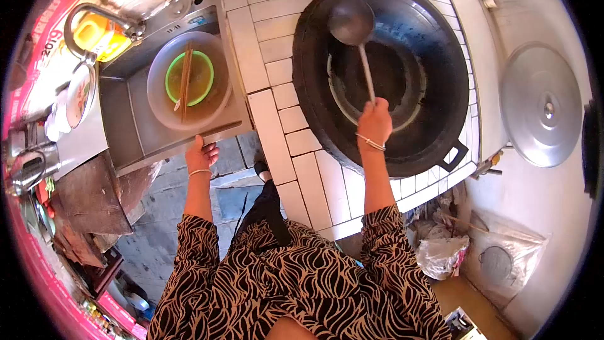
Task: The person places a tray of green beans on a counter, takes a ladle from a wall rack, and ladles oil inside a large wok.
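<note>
My right hand [375, 124] is wrapped round the handle of a ladle [352, 22], whose dark bowl hangs over the far part of a large black wok [440, 82]. Some liquid seems to lie in the wok's bottom. By the front edge of the steel sink [141, 107], my left hand [202, 154] holds nothing, its fingers partly curled and apart. Inside the sink stands a translucent basin [157, 104] of brownish water. A green-rimmed bowl [207, 79] sits in it, with wooden chopsticks [186, 82] lying across.
A tiled counter [270, 101] surrounds the wok. To the right, a round metal lid [541, 104] leans against the wall. The curved faucet [78, 19] and a yellow jug [100, 36] are at the left. Plastic bags [443, 249] lie below the counter on the right.
</note>
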Demonstrator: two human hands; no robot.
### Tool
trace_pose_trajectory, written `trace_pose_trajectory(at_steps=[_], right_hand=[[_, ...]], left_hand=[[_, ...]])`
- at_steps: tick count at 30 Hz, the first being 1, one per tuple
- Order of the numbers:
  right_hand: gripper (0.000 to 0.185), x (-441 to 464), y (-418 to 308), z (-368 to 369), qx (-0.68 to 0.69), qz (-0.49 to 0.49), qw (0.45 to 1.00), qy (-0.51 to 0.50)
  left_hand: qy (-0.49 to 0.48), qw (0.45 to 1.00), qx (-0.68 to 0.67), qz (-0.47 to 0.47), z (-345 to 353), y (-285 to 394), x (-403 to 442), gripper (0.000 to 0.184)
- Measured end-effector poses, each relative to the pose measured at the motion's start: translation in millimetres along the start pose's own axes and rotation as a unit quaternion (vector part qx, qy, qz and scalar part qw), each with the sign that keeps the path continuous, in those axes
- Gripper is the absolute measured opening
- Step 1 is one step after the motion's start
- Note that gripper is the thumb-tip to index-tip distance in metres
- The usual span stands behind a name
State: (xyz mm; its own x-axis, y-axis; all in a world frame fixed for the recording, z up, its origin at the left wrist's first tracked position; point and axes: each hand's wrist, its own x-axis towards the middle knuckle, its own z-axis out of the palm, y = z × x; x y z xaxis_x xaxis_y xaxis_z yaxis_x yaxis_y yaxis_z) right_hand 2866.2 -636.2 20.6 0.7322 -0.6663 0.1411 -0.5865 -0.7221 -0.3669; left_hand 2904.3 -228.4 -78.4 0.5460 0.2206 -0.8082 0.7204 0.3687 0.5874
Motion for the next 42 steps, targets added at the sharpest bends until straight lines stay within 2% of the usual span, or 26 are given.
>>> trace_pose_trajectory(at_steps=[1,2,5,11,15,21,22,23,26,29,30,34,37,42], right_hand=[[0.013,3,15,-3,-0.044,0.040,0.998,-0.036],[0.015,6,32,-5,-0.059,0.110,0.990,-0.068],[0.015,7,87,4,-0.155,0.183,0.966,-0.095],[0.018,7,136,1,-0.210,0.265,0.937,-0.089],[0.015,9,133,13,-0.201,0.240,0.946,-0.079],[0.020,9,115,52,-0.018,0.170,0.978,-0.121],[0.016,4,152,100,0.081,0.188,0.972,-0.112],[0.012,0,185,139,0.180,0.205,0.957,-0.102],[0.018,2,117,89,0.323,0.342,0.862,-0.187],[0.017,3,72,61,0.351,0.317,0.859,-0.194],[0.018,2,61,57,0.359,0.291,0.872,-0.163],[0.017,4,18,18,0.323,0.186,0.917,-0.143],[0.018,-1,-9,2,0.330,0.101,0.931,-0.123],[0.014,-11,-55,-2,0.191,-0.083,0.975,-0.073]], left_hand=[[0.004,1.000,-0.001,0.002,-2,1,2,0.040],[-0.033,0.999,-0.012,-0.010,-11,-3,13,0.042],[-0.023,1.000,0.007,-0.001,0,5,-3,0.043],[-0.009,0.999,0.032,-0.002,2,7,-4,0.043],[-0.023,0.999,0.020,0.009,3,8,-9,0.043],[-0.036,0.999,-0.015,-0.010,-1,4,-3,0.044],[-0.031,0.999,-0.018,-0.009,0,3,-3,0.045],[-0.025,0.999,-0.021,-0.008,1,2,-4,0.045],[-0.045,0.999,-0.010,0.001,0,1,-4,0.046],[-0.029,1.000,0.003,0.008,-1,4,-5,0.045],[-0.031,0.999,-0.001,0.008,-2,3,-3,0.044],[-0.028,0.999,0.000,0.015,-5,0,0,0.041],[-0.017,1.000,0.015,0.021,-1,0,-7,0.040],[-0.011,1.000,0.025,0.015,-3,-4,-1,0.041]])
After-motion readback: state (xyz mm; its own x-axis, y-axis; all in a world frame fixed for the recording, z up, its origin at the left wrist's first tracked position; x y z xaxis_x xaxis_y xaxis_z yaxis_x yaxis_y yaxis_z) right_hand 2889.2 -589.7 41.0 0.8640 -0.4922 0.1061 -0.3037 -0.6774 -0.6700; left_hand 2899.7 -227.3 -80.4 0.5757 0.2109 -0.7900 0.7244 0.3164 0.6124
